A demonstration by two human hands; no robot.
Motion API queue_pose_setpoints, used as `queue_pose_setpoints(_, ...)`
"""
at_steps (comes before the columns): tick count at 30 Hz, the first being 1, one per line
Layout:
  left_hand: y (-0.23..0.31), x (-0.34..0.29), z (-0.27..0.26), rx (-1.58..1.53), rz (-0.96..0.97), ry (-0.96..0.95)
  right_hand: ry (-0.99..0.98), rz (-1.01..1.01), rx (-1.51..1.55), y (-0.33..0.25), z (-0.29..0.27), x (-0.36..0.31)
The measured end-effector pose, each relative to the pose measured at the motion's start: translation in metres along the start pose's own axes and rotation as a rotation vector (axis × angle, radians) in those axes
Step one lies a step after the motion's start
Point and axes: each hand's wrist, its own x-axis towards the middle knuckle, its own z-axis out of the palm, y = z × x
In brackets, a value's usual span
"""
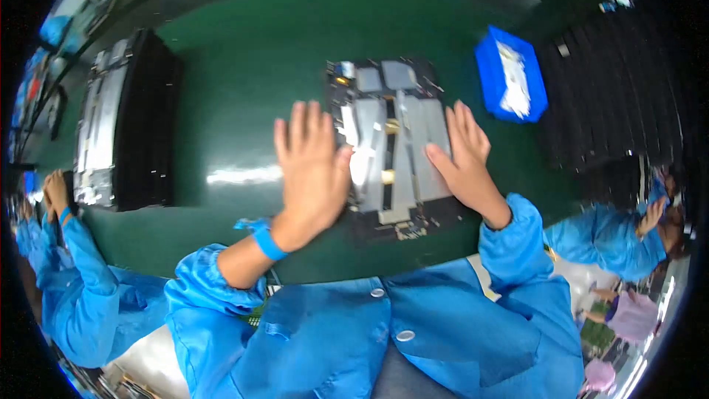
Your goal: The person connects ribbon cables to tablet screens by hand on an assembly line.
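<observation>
In front of me on the green table lies an opened flat electronic device, tablet-like, with grey battery-like panels, a black frame and a dark ribbon strip with gold patches down its middle. My left hand is open at the device's left edge, fingers stretched away from me and thumb nearest the device; a blue band circles that wrist. At the right edge is my right hand, also open, its thumb over the grey panel and its fingers along the side. Neither hand grasps anything. Whether the left palm touches the device or the table, I cannot tell.
A tall stack of similar devices stands left on the green table. To the right are a blue bin holding white pieces and a large black stack. Co-workers' hands show at far left and far right.
</observation>
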Motion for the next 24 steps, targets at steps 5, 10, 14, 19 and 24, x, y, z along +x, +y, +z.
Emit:
queue_pose_setpoints(5, -0.005, -0.001, -0.005, -0.272, -0.033, 0.109, -0.048, 0.267, 0.971, -0.027, -0.016, 0.018)
queue_pose_setpoints(10, -0.048, 0.039, -0.028, -1.118, -0.264, 0.281, -0.06, 0.308, 1.376, -0.076, -0.057, 0.06)
queue_pose_setpoints(14, -0.067, 0.037, -0.017, -1.033, -0.457, 0.352, -0.26, 0.26, 1.656, -0.16, -0.058, 0.122)
queue_pose_setpoints(19, -0.067, 0.031, 0.004, -0.656, -0.119, 0.274, -0.171, 0.215, 1.891, -0.305, -0.023, 0.193)
queue_pose_setpoints(24, -0.067, 0.045, 0.024, -0.879, -0.15, 0.327, -0.169, 0.181, 1.796, -0.387, 0.03, 0.219)
